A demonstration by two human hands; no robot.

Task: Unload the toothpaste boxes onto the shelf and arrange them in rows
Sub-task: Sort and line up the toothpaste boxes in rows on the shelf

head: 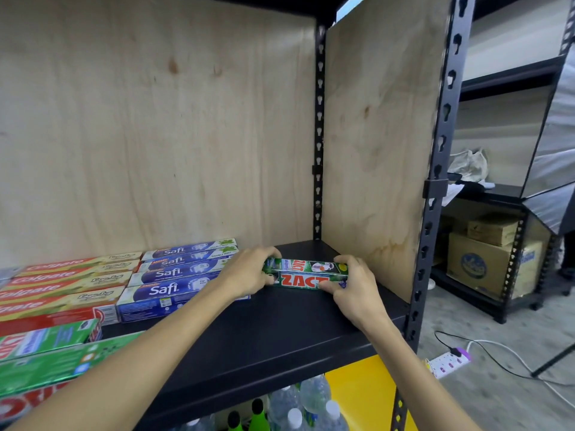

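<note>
Two green Zact toothpaste boxes (306, 273) lie side by side at the back right of the black shelf (280, 334). My left hand (249, 272) grips their left end and my right hand (354, 287) grips their right end. To the left of them runs a row of blue Safi boxes (174, 275). Further left lies a row of red Colgate boxes (62, 284). Green and red boxes (46, 353) sit at the shelf's front left.
Plywood panels form the back (155, 119) and right side (379, 150) of the bay. Water bottles (298, 405) stand on the level below. A black upright post (435, 181) borders the right; beyond it are cardboard cartons (485, 259) and a power strip (448, 363) on the floor.
</note>
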